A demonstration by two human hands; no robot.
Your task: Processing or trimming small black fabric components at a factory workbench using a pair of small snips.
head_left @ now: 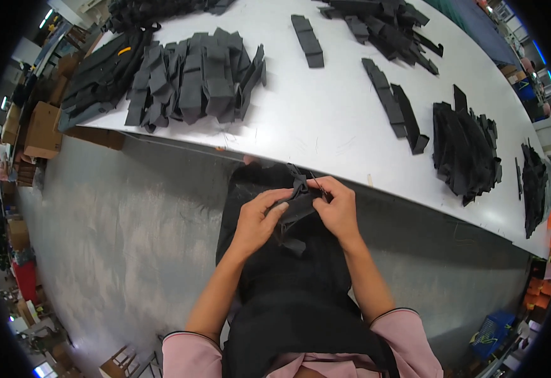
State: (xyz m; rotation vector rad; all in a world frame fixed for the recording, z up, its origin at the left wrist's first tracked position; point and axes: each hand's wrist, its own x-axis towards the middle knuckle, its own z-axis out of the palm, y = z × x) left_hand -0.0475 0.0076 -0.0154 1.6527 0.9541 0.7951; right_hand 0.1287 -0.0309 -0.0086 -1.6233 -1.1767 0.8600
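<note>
Over my lap, just in front of the table edge, a dark grey folded fabric piece [299, 205] is held between both hands. My left hand [255, 220] pinches its left side, thumb on top. On its right side my right hand [339, 211] is closed, thumb and fingertips at the fabric's edge. A thin dark pointed thing sticks up by the right fingers, too small to name. A loose end of dark fabric hangs below the hands against my black apron [288, 277].
The white table [326, 120] carries a large pile of grey fabric strips [200, 75], black bags [108, 69] at the left, several single strips [385, 97] and more dark piles [467, 148] at the right. Cardboard boxes [42, 129] stand left; a blue crate [493, 334] sits lower right.
</note>
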